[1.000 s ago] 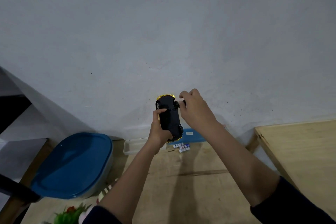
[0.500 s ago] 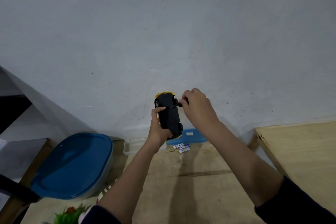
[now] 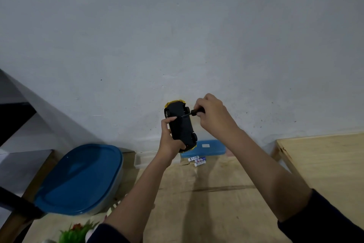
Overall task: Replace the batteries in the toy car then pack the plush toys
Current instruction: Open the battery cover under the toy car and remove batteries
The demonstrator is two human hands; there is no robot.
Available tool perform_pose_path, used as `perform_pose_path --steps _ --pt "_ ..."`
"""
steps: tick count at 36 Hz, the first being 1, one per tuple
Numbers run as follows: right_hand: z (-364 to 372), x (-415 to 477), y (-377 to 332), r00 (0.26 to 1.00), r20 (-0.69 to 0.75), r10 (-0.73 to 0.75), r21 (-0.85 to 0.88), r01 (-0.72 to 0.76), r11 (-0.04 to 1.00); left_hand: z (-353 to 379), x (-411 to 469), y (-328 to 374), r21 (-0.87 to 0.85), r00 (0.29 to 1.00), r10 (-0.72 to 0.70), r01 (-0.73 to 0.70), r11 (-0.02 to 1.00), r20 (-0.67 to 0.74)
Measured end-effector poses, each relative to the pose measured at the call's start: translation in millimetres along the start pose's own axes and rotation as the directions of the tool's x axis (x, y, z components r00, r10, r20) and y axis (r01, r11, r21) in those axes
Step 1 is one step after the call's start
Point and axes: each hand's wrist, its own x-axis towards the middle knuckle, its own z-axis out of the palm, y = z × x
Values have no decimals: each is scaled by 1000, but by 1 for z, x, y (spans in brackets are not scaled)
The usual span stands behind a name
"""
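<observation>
Fingers (image 3: 200, 104) of right hand (image 3: 213, 114) curled round screwdriver (image 3: 194, 113), tip set against black underside of car (image 3: 181, 126). Left hand (image 3: 170, 143) wrapped round car's lower half, thumb pressed flat on underside just beside tip. Holds car aloft before wall (image 3: 177, 35), belly toward camera, yellow body showing only at both ends, well above table (image 3: 216, 207).

Below, on table: batteries (image 3: 197, 161) lying loose just in front of blue box (image 3: 209, 147), clear tub (image 3: 141, 159) to their left, blue-lidded bin (image 3: 78, 177) farther left, green plush (image 3: 75, 233), likely one of the toys, cropped at bottom edge.

Appears to be working at cover screw; batteries not yet swapped, packing not begun. Cannot tell whether tip sits in screw head: too small.

Risks from here, as judged: tip camming out under sideways push and skidding into thumb; freed screw dropping from raised car and vanishing on table or floor; car twisting in one-handed hold under torque; loose batteries rolling away at any knock to table.
</observation>
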Motion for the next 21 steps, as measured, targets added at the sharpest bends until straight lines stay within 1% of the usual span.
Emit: perform_pose_path --steps 3,5,7,9,12,14,17,19,21 --pt "-2 -4 -1 999 17 -32 33 31 999 0 1 -2 1 1000 1 -1 1000 4" --pt "-2 -4 -3 999 52 -3 8 3 1000 0 2 -2 5 1000 12 -12 1000 -1" --pt "-2 -2 -4 993 95 65 -35 -62 997 0 4 -1 7 1000 15 -15 1000 -7" --pt "-2 0 -5 995 65 81 -61 -77 995 -1 5 -1 13 1000 10 -10 1000 -5" --pt "-2 3 -5 1000 -7 7 -76 -7 997 -2 7 -3 16 1000 4 -4 1000 4" --pt "-2 4 -5 998 -28 -56 -55 55 997 -2 7 -5 18 1000 7 -7 1000 13" --pt "0 3 -8 992 -22 -123 -15 122 992 -1 7 -8 0 999 13 -13 1000 29" --pt "2 1 -10 992 -18 -125 -58 124 991 0 7 -9 -9 999 11 -11 1000 42" --pt "1 2 -12 998 -4 -57 -92 56 994 -1 7 -10 -7 999 5 -5 1000 48"
